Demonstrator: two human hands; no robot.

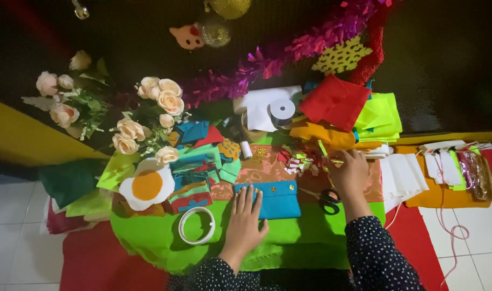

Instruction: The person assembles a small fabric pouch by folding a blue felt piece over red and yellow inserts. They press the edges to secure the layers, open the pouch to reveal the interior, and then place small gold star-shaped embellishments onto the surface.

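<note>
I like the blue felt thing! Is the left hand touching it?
Touching. The head view shows the left hand lying flat with its fingers resting on the left end of the blue felt pouch.

A home craft corner: tiled floor (8,207), felt scraps (335,102), scissors (327,199), tinsel (289,56) and artificial roses (159,97)

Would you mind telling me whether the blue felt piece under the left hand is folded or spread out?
Cannot tell for sure. The blue felt piece lies flat as a neat rectangle under the left hand; no fold or layering shows.
</note>
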